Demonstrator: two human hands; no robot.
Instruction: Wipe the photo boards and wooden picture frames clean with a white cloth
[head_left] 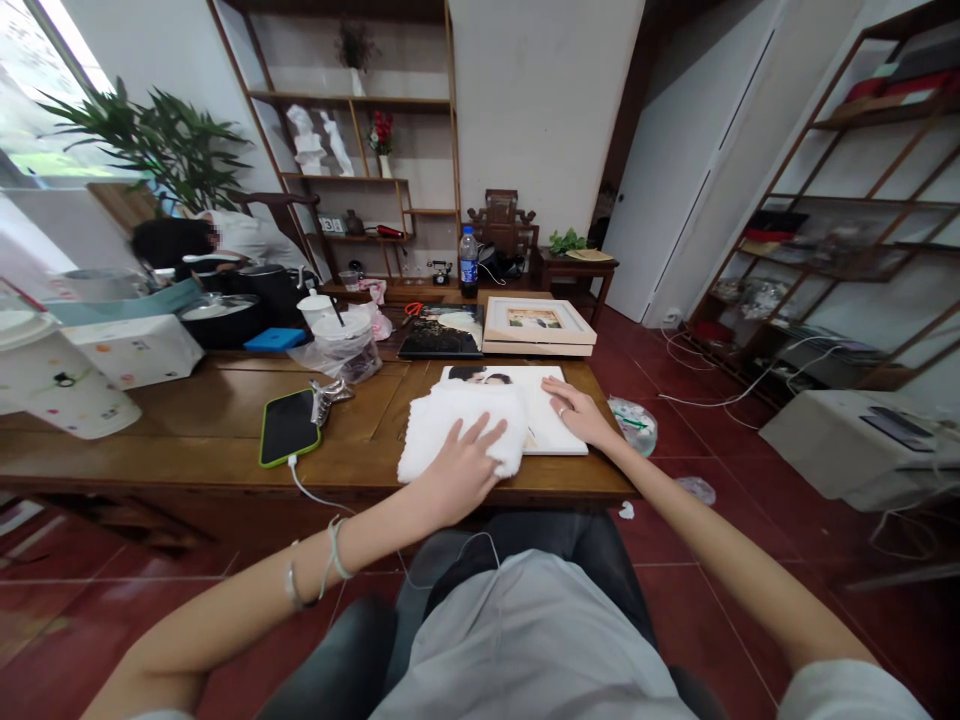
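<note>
My left hand (469, 465) lies with spread fingers on top of a white fluffy cloth (439, 430) at the table's front edge. The cloth covers the left part of a white photo panel (551, 430), which lies flat and shows dark-haired heads at its far side. On the panel's right part rests my right hand (577, 410), fingers stretched out and a ring on one of them. Behind the panel are a white picture frame (540, 322) in an open box and a dark glossy panel (435, 335).
A phone (290, 428) on a charging cable lies left on the wooden table (187, 440). Cups, a tissue box (131, 348) and a bagged drink (341, 340) stand farther left. A cola bottle (469, 263) is at the back. Someone in white leans beyond the table's far left.
</note>
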